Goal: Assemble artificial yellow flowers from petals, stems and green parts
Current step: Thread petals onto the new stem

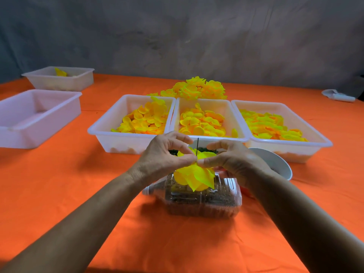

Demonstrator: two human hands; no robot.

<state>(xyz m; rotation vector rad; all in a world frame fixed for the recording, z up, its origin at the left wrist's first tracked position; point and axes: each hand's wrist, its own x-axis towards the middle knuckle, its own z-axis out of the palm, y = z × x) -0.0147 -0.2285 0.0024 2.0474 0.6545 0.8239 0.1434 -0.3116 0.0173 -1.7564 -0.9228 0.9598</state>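
Observation:
A half-built yellow flower (194,177) hangs upside down between my hands, its thin dark stem (197,147) pointing straight up. My left hand (163,154) and my right hand (228,156) both pinch the flower's base where the stem comes out, fingertips almost meeting. Three white trays hold loose yellow petals: left (110,133), middle (232,115), right (319,138). Finished yellow flowers (197,90) are piled behind them. Dark green parts (204,149) show just behind my fingers.
A clear plastic bottle (202,201) with dark contents lies on its side under the flower. A white bowl (275,164) sits behind my right hand. Two more white trays (39,115) (59,77) stand at the left on the orange tablecloth (69,184).

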